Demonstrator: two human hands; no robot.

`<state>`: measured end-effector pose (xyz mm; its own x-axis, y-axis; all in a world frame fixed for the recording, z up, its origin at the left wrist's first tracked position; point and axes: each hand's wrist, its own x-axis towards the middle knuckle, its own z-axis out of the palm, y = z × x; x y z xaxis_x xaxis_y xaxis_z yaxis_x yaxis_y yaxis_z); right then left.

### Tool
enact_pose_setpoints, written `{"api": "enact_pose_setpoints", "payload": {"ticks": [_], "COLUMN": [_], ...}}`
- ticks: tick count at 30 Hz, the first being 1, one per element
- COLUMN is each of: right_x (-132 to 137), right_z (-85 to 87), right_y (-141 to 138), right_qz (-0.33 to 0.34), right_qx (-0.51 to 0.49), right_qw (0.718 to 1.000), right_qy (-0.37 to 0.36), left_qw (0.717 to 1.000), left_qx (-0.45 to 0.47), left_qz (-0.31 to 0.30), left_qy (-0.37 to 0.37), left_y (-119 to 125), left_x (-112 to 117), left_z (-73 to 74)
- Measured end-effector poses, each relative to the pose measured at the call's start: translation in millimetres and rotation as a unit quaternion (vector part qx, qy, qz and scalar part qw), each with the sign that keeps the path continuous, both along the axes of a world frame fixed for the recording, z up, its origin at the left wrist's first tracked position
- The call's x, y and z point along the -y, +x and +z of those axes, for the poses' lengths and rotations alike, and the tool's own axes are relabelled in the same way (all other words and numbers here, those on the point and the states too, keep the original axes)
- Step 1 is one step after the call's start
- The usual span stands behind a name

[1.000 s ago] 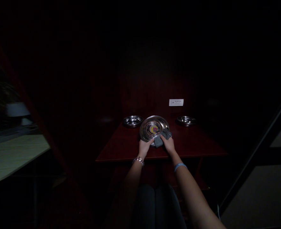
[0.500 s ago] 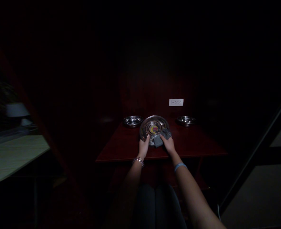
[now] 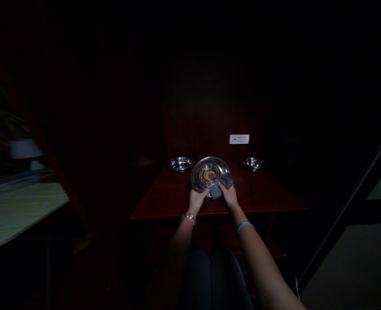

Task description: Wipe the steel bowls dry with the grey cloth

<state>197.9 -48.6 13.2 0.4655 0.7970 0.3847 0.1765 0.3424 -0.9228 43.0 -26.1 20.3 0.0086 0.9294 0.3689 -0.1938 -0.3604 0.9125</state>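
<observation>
A shiny round steel dish (image 3: 202,169) with a yellow and red sticker at its centre is held tilted up, facing me, above the table's front part. My left hand (image 3: 197,201) grips its lower left rim, thumb lying across the face. In my right hand (image 3: 229,196) is a folded grey cloth (image 3: 215,191), pinched against the lower right of the dish with the thumb on top. The fingers behind the dish are hidden.
Two shallow steel bowls stand on the dark red table (image 3: 164,202): a left bowl (image 3: 180,164) and a right bowl (image 3: 253,164). A white socket panel (image 3: 239,139) is on the back wall. A pale tabletop (image 3: 22,206) lies at far left.
My left thumb has swung right across the lower face of the dish, closer to the cloth. The dish appears turned slightly. My right hand keeps the cloth at the lower right rim.
</observation>
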Motion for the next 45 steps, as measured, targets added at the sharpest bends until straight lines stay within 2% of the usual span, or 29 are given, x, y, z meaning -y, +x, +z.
{"api": "enact_pose_setpoints", "payload": {"ticks": [9,19,23,26,30,37,45], "right_x": [1,-9,-12,-13,-15,-13,-13], "right_z": [1.3,-5.7,-7.3,-8.9,-10.4,-7.4,-6.9], "right_y": [0,2,3,4,7,6,4], "right_qz": [-0.002,0.033,0.047,0.043,0.035,0.043,0.043], "right_qx": [0.016,-0.027,-0.057,-0.078,-0.109,-0.112,-0.115], "right_qw": [1.000,0.998,0.996,0.994,0.992,0.991,0.990], "right_qy": [-0.011,0.039,0.058,0.059,0.057,0.063,0.072], "left_qw": [1.000,1.000,0.999,0.999,0.998,0.988,0.990], "left_qx": [-0.010,0.018,0.011,0.010,-0.017,-0.127,-0.105], "left_qz": [0.008,0.010,-0.014,-0.002,-0.014,-0.087,-0.072], "left_qy": [0.022,0.001,0.036,0.050,0.057,0.020,0.056], "left_y": [-1,-1,0,1,2,3,5], "left_x": [-9,3,4,3,4,6,3], "left_z": [-8.5,2.7,3.2,0.3,-2.0,0.4,-0.4]}}
